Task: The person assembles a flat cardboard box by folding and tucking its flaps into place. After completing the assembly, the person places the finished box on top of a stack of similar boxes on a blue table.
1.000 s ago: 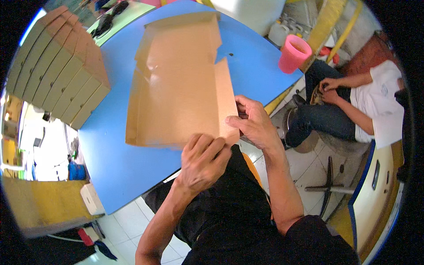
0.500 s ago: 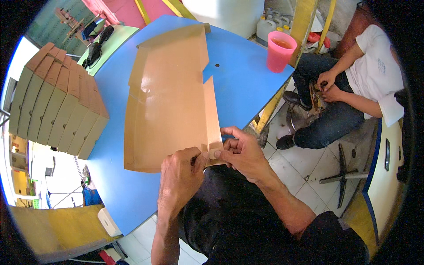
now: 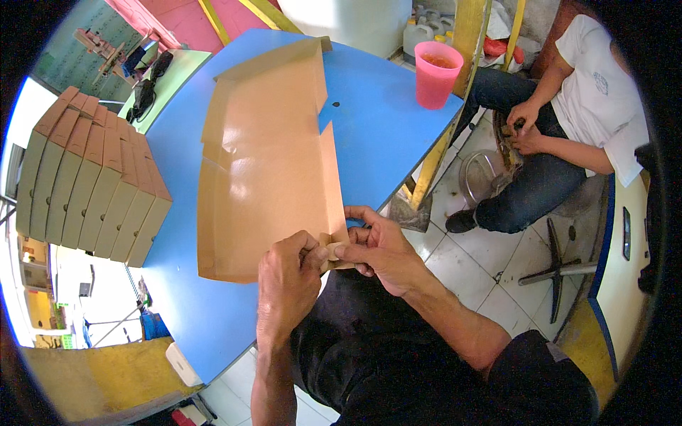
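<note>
Being pinched at its near right corner by curled left hand and curled right hand, unfolded brown cardboard box spread over blue table, pink cup far right.

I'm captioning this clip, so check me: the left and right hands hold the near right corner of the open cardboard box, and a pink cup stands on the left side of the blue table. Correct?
Not quite: the pink cup stands on the right side of the blue table, as the head view shows. The left hand and right hand do hold the near right corner of the open cardboard box.
</note>
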Action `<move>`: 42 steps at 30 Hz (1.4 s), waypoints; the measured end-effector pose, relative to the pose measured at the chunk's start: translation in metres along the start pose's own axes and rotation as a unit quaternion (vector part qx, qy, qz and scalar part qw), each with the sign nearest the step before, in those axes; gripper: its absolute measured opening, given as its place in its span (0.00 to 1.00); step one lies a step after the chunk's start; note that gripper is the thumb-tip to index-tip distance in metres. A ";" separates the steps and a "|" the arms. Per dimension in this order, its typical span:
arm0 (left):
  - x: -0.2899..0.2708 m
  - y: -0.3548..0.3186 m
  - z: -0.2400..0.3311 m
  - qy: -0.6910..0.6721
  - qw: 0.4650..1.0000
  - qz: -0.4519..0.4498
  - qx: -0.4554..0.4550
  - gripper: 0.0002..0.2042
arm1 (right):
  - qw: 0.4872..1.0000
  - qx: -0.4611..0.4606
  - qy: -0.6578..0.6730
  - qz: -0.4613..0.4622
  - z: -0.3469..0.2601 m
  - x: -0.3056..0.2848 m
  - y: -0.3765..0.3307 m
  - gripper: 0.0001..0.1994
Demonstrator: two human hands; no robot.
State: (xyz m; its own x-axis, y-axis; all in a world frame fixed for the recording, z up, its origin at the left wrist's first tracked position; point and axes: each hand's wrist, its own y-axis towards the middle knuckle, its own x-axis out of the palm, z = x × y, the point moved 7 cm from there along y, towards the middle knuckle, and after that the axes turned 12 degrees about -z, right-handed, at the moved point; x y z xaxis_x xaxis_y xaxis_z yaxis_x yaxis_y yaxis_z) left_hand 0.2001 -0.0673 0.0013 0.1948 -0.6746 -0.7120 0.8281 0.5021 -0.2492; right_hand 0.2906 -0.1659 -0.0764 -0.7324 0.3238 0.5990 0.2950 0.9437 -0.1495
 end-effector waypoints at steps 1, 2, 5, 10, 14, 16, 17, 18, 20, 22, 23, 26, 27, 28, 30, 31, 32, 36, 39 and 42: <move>0.001 0.000 -0.001 0.002 1.000 0.000 -0.013 0.09 | 1.000 0.003 0.009 0.007 0.001 0.000 0.000 0.31; 0.000 0.000 0.000 -0.003 1.000 0.000 -0.003 0.08 | 1.000 -0.007 0.009 0.013 0.000 0.001 0.001 0.31; -0.003 0.001 -0.001 -0.047 0.999 -0.003 0.009 0.05 | 0.998 -0.029 -0.007 0.046 -0.002 0.005 0.003 0.32; -0.007 0.005 -0.011 -0.161 0.986 -0.047 0.001 0.06 | 0.996 -0.013 -0.080 0.038 -0.005 0.006 0.006 0.29; -0.002 0.008 -0.012 -0.160 0.985 -0.070 0.009 0.06 | 0.996 -0.002 -0.091 0.018 -0.005 0.004 0.012 0.30; 0.000 0.010 -0.012 -0.143 0.987 -0.065 0.019 0.06 | 0.994 -0.003 -0.108 0.020 -0.005 0.005 0.016 0.30; 0.000 0.011 -0.015 -0.139 0.988 -0.065 0.005 0.06 | 0.994 -0.015 -0.104 0.013 -0.006 0.006 0.017 0.30; 0.000 0.012 -0.016 -0.144 0.987 -0.066 0.006 0.06 | 0.995 -0.018 -0.101 0.009 -0.008 0.008 0.017 0.30; -0.003 0.013 -0.020 -0.156 0.985 -0.069 0.005 0.06 | 0.994 -0.009 -0.111 0.008 -0.011 0.007 0.015 0.31; -0.005 0.013 -0.024 -0.178 0.981 -0.079 -0.007 0.06 | 0.991 -0.007 -0.130 0.006 -0.018 0.004 0.008 0.32; -0.006 0.012 -0.022 -0.154 0.984 -0.087 0.007 0.07 | 0.990 0.008 -0.141 0.008 -0.019 0.004 0.006 0.33; -0.005 0.010 -0.017 -0.123 0.986 -0.110 0.023 0.08 | 0.988 0.000 -0.156 -0.010 -0.024 0.005 0.006 0.34; -0.004 0.009 -0.015 -0.117 0.987 -0.108 0.023 0.09 | 0.987 0.003 -0.161 -0.014 -0.023 0.006 0.007 0.34; -0.004 0.009 -0.015 -0.118 0.988 -0.103 0.018 0.09 | 0.985 0.015 -0.170 -0.007 -0.021 0.005 0.008 0.34; -0.003 0.007 -0.011 -0.073 0.992 -0.102 0.022 0.09 | 0.988 0.013 -0.150 -0.025 -0.017 0.010 0.011 0.35; -0.004 0.007 -0.008 -0.059 0.993 -0.100 0.038 0.09 | 0.989 0.015 -0.143 -0.029 -0.015 0.012 0.012 0.35; -0.004 0.007 -0.010 -0.057 0.994 -0.094 0.026 0.08 | 0.991 0.014 -0.132 -0.030 -0.014 0.012 0.012 0.35; -0.006 0.015 -0.009 -0.015 0.994 -0.098 0.041 0.06 | 0.992 0.008 -0.119 -0.039 -0.017 0.015 0.014 0.36; -0.008 0.020 -0.004 0.060 0.994 -0.067 0.062 0.05 | 0.986 0.012 -0.159 -0.047 -0.018 0.022 0.021 0.37; -0.016 0.012 -0.005 0.068 0.996 -0.006 0.052 0.06 | 0.982 0.043 -0.172 -0.059 -0.011 0.027 0.022 0.40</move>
State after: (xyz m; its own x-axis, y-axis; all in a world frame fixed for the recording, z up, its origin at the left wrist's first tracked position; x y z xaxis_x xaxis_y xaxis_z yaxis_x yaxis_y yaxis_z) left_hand 0.2045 -0.0478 0.0066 0.1176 -0.5967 -0.7938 0.8811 0.4314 -0.1938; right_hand 0.2839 -0.1369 -0.0551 -0.9268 0.2020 0.3167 0.1540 0.9733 -0.1701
